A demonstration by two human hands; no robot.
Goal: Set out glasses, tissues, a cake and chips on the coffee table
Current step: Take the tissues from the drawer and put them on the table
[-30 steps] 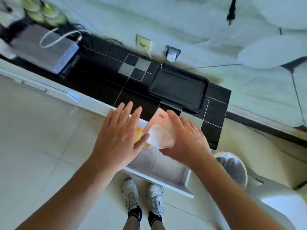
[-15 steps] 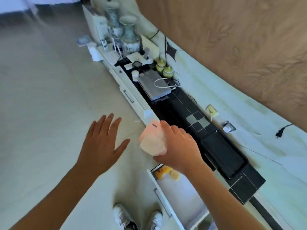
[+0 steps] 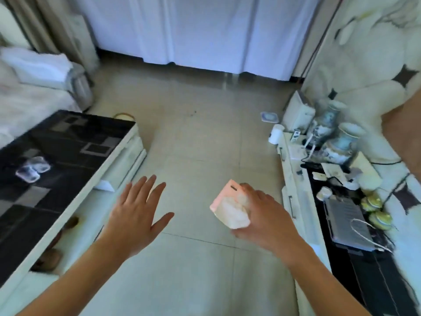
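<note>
Your right hand [image 3: 265,215] grips a pink-and-white tissue pack [image 3: 230,207] from behind, fingers curled round it, above the tiled floor [image 3: 200,137]; your left hand [image 3: 136,210] hangs beside it with fingers spread, holding nothing. The black-topped coffee table [image 3: 68,142] stands to your left, two clear glasses [image 3: 32,171] already on it, while the low TV cabinet [image 3: 300,201] with vases runs along your right. Carry the pack level across to the table and set it flat on a bare dark patch, well apart from the glasses, before letting go.
</note>
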